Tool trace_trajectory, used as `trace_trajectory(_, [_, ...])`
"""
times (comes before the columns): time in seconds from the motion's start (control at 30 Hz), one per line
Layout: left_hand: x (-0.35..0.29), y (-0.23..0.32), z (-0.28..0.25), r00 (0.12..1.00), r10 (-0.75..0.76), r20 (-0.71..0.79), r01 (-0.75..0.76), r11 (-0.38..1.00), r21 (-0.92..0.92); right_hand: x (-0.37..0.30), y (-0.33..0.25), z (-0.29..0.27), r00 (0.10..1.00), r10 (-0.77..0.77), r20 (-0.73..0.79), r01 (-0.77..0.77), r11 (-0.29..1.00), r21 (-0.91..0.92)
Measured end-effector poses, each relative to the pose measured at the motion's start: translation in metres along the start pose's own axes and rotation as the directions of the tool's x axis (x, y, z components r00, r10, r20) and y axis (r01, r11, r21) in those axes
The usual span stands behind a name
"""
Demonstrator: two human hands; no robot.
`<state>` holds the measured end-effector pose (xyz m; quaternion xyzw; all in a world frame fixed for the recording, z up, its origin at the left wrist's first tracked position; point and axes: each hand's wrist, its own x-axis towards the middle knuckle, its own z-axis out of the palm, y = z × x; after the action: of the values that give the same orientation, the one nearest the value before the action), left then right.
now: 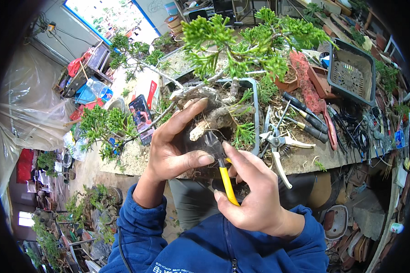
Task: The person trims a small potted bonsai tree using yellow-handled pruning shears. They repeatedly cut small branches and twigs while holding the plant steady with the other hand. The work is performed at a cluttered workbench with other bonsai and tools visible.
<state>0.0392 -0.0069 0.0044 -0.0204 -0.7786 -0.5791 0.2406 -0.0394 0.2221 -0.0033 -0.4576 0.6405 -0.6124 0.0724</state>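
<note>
A small juniper bonsai [214,98] with twisted, pale weathered wood and bright green foliage stands before me on the bench. My left hand [173,148] is curled round the base of its trunk, fingers behind the wood and thumb in front. In my right hand [253,191] is a pair of yellow-handled pliers [228,182], gripped by both handles. Their dark jaws point up to the trunk, just below a pale cut stub [197,132]. Whether the jaw tips touch wood is hard to make out. A grey-blue plastic pot or tray [256,113] lies behind the trunk.
Right of my hands lie white-handled pruning shears [278,145], several black-handled tools [312,123] and red-handled pliers [330,125]. Farther back is an empty dark plastic basket [351,73]. A phone [141,116] leans at the left, near a foliage branch. The bench edge [305,168] runs close to my lap.
</note>
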Motion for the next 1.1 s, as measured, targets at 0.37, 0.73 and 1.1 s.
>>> trace_trajectory(0.37, [0.003, 0.002, 0.001, 0.999, 0.025, 0.042, -0.025, 1.0, 0.004, 0.0, 0.006, 0.013, 0.982, 0.183, 0.04, -0.186, 0.92, 0.345])
trace_trajectory(0.73, [0.005, 0.01, 0.019, 0.999, -0.018, 0.036, 0.02, 0.997, -0.069, -0.021, 0.004, 0.031, 0.982, 0.054, -0.179, -0.062, 0.997, -0.044])
trace_trajectory(1.1, [0.007, 0.01, 0.029, 0.999, -0.039, 0.017, 0.04, 0.996, -0.079, -0.016, 0.006, 0.043, 0.955, 0.028, -0.296, -0.085, 0.98, -0.181])
